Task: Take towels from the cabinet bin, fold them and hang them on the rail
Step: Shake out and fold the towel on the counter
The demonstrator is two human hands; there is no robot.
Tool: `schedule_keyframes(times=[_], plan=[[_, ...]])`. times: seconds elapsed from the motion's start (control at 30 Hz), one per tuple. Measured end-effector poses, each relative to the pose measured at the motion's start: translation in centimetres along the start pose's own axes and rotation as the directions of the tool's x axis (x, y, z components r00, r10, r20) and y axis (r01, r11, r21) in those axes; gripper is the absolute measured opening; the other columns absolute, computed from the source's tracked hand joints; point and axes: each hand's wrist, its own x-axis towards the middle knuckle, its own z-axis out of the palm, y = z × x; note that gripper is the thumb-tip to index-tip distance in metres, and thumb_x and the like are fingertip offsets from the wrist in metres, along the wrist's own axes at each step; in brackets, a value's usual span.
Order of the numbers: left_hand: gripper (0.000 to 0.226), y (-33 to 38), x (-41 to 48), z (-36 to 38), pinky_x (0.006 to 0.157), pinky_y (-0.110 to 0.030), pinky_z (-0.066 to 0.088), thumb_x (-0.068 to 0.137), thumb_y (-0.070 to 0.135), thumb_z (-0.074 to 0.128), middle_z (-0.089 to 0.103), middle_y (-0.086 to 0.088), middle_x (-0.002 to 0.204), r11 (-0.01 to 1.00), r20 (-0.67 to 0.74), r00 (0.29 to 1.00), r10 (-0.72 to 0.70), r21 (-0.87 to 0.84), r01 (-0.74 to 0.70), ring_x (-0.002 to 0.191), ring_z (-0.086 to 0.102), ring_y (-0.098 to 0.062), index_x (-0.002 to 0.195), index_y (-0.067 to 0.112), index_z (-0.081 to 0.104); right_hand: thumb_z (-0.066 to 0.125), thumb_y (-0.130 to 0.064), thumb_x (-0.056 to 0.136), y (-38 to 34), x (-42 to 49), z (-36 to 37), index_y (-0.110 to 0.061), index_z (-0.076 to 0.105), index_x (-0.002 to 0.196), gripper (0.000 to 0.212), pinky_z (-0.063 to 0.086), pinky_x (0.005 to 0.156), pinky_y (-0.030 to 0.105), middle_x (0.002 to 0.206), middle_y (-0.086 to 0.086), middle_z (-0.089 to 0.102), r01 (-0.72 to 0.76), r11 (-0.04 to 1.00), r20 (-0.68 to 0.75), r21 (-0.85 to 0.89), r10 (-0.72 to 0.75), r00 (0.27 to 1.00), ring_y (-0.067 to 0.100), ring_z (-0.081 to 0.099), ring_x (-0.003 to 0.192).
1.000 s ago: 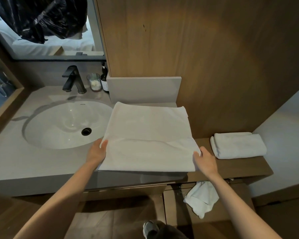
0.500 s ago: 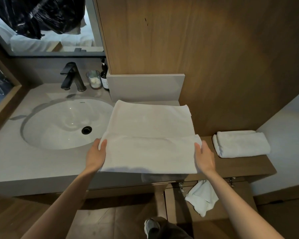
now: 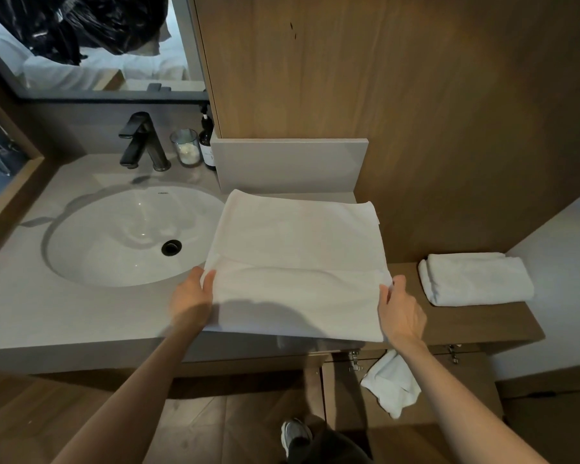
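A white towel (image 3: 298,256) lies spread on the grey counter (image 3: 81,313) to the right of the sink, its near part folded over and lifted a little off the counter edge. My left hand (image 3: 191,299) pinches the near left side of that fold. On the near right side my right hand (image 3: 400,313) pinches the same fold. A folded white towel (image 3: 476,279) rests on the wooden ledge (image 3: 476,323) at the right. Another white towel (image 3: 392,386) hangs crumpled out of the cabinet below the ledge. No rail is in view.
An oval white sink (image 3: 128,236) with a black faucet (image 3: 141,142) fills the counter's left half. A glass jar (image 3: 185,151) and a dark bottle (image 3: 207,142) stand behind it. Wooden wall panel rises behind the towel. My shoe (image 3: 293,437) shows on the wood floor below.
Both hands have carried the towel's near edge up and away from me, so a fold now lies across its near half. The far half has stayed flat on the counter.
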Motion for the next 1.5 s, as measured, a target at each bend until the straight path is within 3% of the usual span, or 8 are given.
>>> schedule_keyframes(times=[0.17, 0.27, 0.4, 0.57, 0.9, 1.17, 1.33, 1.5], plan=[[0.024, 1.2, -0.8, 0.0, 0.071, -0.04, 0.043, 0.099, 0.027, 0.047, 0.057, -0.017, 0.102, 1.0, -0.105, 0.994, -0.017, -0.028, 0.014, 0.085, 0.056, -0.034, 0.111, 0.006, 0.048, 0.06, -0.008, 0.09, -1.4, -0.2, -0.5, -0.018, 0.042, 0.137, 0.051, 0.045, 0.075, 0.035, 0.126, 0.014, 0.051, 0.165, 0.98, -0.113, -0.11, -0.177, 0.978, 0.025, 0.051, 0.097], [0.041, 2.1, -1.0, 1.3, 0.086, -0.048, 0.047, 0.087, 0.011, 0.063, 0.053, -0.019, 0.128, 0.933, -0.181, 0.932, 0.314, 0.24, -0.268, 0.107, 0.055, -0.038, 0.127, 0.007, 0.054, 0.066, 0.002, 0.081, -3.4, -0.6, 0.1, -0.02, 0.051, 0.133, 0.059, 0.038, 0.102, 0.045, 0.143, 0.012, 0.043, 0.412, 0.89, -0.061, -0.194, -0.43, 0.901, 0.031, 0.044, 0.123], [0.049, 5.4, -3.4, 4.2, 0.112, -0.06, 0.026, 0.092, 0.016, 0.058, 0.045, -0.01, 0.147, 0.73, 0.095, 0.762, 0.641, 0.23, -0.643, 0.137, 0.039, -0.031, 0.14, 0.016, 0.048, 0.039, -0.029, 0.101, -7.4, -2.7, 2.6, -0.027, 0.035, 0.148, 0.047, 0.002, 0.12, 0.048, 0.161, 0.001, 0.02, 0.569, 0.82, 0.189, -0.059, -0.55, 0.813, 0.025, 0.014, 0.149], [0.06, 5.4, -4.5, 5.5, 0.116, -0.053, -0.004, 0.096, 0.05, 0.012, 0.015, 0.006, 0.161, 0.776, 0.263, 0.817, 0.512, 0.265, -0.572, 0.149, 0.009, -0.021, 0.152, 0.033, 0.02, -0.01, -0.064, 0.087, -8.2, -4.2, 4.7, -0.04, -0.01, 0.151, 0.069, -0.023, 0.114, 0.047, 0.158, -0.012, -0.023, 0.551, 0.825, 0.352, -0.123, -0.483, 0.802, 0.018, -0.022, 0.146], [0.066, 0.3, -2.3, 2.0, 0.117, -0.045, 0.012, 0.095, 0.064, 0.018, 0.022, -0.02, 0.156, 0.757, 0.237, 0.817, 0.526, 0.306, -0.577, 0.144, 0.022, -0.038, 0.15, 0.031, 0.031, 0.002, -0.077, 0.087, -0.9, -1.2, 1.1, -0.057, -0.014, 0.144, 0.062, -0.02, 0.114, 0.053, 0.155, -0.015, -0.031, 0.536, 0.815, 0.413, -0.221, -0.419, 0.809, 0.024, -0.034, 0.141], [0.11, -1.7, -2.7, -0.2, 0.115, -0.046, -0.008, 0.069, 0.079, 0.059, -0.034, -0.016, 0.148, 0.628, 0.526, 0.674, 0.519, 0.3, -0.718, 0.138, -0.03, -0.036, 0.15, 0.043, -0.006, 0.022, -0.09, 0.074, 1.6, -1.8, -1.3, -0.05, -0.028, 0.142, 0.093, -0.016, 0.114, 0.059, 0.149, -0.002, -0.045, 0.628, 0.751, 0.571, -0.203, -0.43, 0.699, 0.034, -0.039, 0.137], [0.09, -2.3, -3.9, -0.9, 0.12, -0.048, -0.002, 0.092, 0.025, 0.059, -0.028, -0.012, 0.154, 0.66, 0.48, 0.714, 0.51, 0.313, -0.683, 0.143, -0.025, -0.033, 0.145, 0.054, -0.008, 0.069, -0.037, 0.087, 0.9, -4.4, -1.0, -0.055, -0.028, 0.14, 0.111, -0.003, 0.115, 0.059, 0.15, 0.01, -0.039, 0.658, 0.682, 0.518, -0.32, -0.455, 0.724, 0.051, -0.028, 0.136], [0.094, -1.7, -4.6, -2.9, 0.119, -0.043, 0.008, 0.09, 0.006, 0.052, -0.023, -0.007, 0.158, 0.668, 0.574, 0.693, 0.435, 0.311, -0.677, 0.145, -0.02, -0.032, 0.144, 0.058, -0.004, 0.051, -0.005, 0.09, 0.7, -5.1, -2.7, -0.055, -0.009, 0.147, 0.096, 0.014, 0.119, 0.045, 0.163, 0.003, -0.008, 0.62, 0.727, 0.457, -0.295, -0.462, 0.76, 0.039, -0.004, 0.148]])
